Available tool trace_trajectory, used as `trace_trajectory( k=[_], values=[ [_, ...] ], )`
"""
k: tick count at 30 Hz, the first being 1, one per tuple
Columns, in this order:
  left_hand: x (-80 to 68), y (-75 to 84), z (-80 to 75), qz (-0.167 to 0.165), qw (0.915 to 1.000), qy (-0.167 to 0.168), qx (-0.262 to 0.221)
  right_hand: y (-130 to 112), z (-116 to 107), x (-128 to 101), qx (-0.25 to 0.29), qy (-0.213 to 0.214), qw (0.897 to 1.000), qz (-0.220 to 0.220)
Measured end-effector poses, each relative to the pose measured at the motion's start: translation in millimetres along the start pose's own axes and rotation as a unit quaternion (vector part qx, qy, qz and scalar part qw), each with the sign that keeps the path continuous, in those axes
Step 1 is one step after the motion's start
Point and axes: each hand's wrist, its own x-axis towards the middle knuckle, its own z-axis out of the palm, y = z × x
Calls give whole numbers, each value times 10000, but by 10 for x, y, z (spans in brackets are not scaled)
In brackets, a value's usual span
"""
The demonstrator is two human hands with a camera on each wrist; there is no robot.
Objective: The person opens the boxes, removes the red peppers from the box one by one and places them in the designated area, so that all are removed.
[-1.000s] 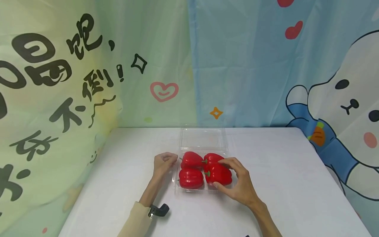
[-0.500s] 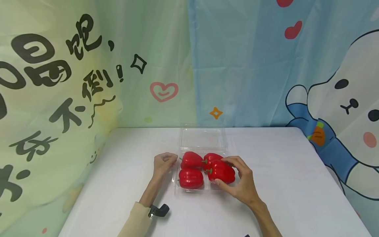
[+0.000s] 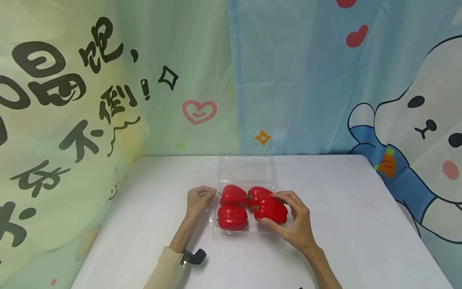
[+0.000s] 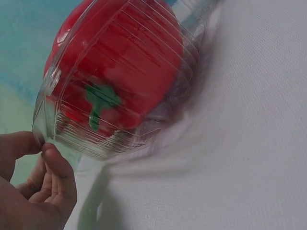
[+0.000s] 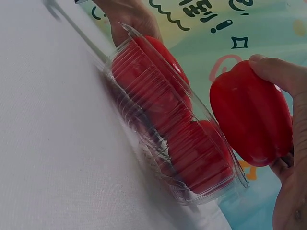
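My right hand [image 3: 298, 224] holds a red bell pepper [image 3: 270, 209] between thumb and fingers, over the front right of a clear plastic clamshell box [image 3: 231, 232]. The right wrist view has this pepper [image 5: 252, 115] raised above the box's rim, its shiny lobed end showing. Three more red peppers lie in the box: a back left pepper [image 3: 234, 194], a front left pepper [image 3: 232, 218] and a back right pepper [image 3: 257, 194], partly hidden by the held one. At the left rim, my left hand [image 3: 198, 200] pinches the box edge [image 4: 42, 127] between thumb and forefinger.
The box's clear lid [image 3: 247, 169] is folded back on the white table [image 3: 335, 208], close to the far edge. Behind the table hangs a printed curtain [image 3: 303, 80]. A dark strap device [image 3: 195, 257] is on the left wrist.
The right hand has lifted the held pepper up and slightly to the right, uncovering more of the box's front right part. My left hand stays at the left rim.
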Motion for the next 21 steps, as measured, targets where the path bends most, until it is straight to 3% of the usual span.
trace_trajectory(
  k=[21],
  values=[
    [-23, 20, -8, -23, 10000, -1, 23, 20, 18, 11, 144, 189, 9997, 72]
  ],
)
